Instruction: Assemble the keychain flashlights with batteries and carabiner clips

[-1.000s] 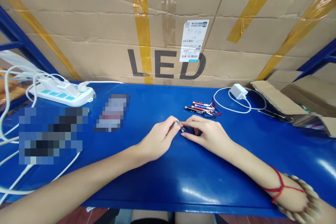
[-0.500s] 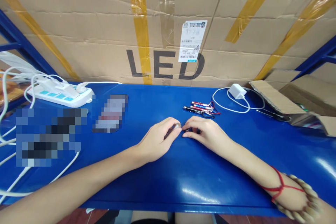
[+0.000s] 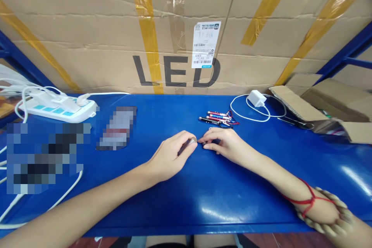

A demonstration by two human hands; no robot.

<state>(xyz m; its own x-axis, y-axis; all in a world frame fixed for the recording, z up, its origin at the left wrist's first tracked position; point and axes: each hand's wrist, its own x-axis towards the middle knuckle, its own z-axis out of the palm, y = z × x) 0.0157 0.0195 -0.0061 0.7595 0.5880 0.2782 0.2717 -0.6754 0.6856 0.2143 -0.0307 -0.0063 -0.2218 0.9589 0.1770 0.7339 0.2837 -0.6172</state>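
My left hand is closed around a small dark tube with a silvery end, most of it hidden by the fingers. My right hand is at the tube's silvery end, thumb and forefinger pinched together. Whatever small dark thing lies between those fingertips is too hidden to name. Just behind the right hand lie several slim penlights in red, blue and black, with small clips at their ends.
On the left are a white power strip with plugs and cables and two pixelated items, one like a phone. A white charger with a coiled cable lies at right, beside an open cardboard box. A large carton stands behind the blue table.
The view has swung slightly to the right. Both hands keep nearly the same pose, fingertips close together, with the right fingers shifted slightly at the tube's end.
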